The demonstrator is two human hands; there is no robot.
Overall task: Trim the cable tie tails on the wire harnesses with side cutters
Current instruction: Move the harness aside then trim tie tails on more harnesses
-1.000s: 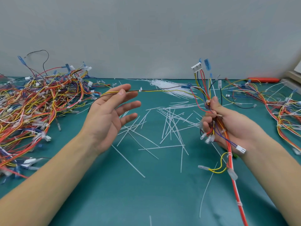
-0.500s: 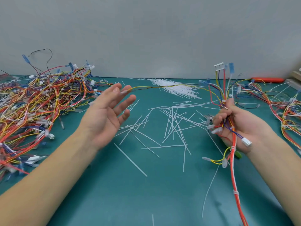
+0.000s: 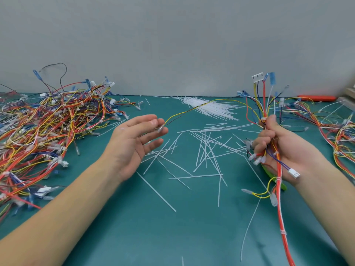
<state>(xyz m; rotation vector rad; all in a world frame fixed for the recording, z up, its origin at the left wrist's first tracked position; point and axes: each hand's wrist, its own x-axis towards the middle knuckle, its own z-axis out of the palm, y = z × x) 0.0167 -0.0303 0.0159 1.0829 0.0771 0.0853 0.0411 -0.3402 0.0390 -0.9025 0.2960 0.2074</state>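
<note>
My right hand (image 3: 286,150) grips a wire harness (image 3: 279,191) upright in its fist, with orange, yellow and blue wires fanning out above and an orange bundle trailing down. Green handles of the side cutters (image 3: 269,172) show under the same hand; the jaws are hidden. One yellow and black wire (image 3: 192,109) stretches from the harness leftward to my left hand (image 3: 132,144). That hand is palm up with straight fingers, and the wire's clear terminal lies across its fingertips. A long white tie tail (image 3: 249,227) hangs off the orange bundle.
Cut tie tails (image 3: 207,150) litter the green mat (image 3: 153,237) between my hands. A sheaf of white cable ties (image 3: 211,108) lies at the back. Harness piles sit at the left (image 3: 48,131) and right (image 3: 338,135). An orange tool (image 3: 315,97) lies by the wall.
My right hand has carried the harness further right. The yellow and black wire has slid through my left fingers until only its terminal end rests on them.
</note>
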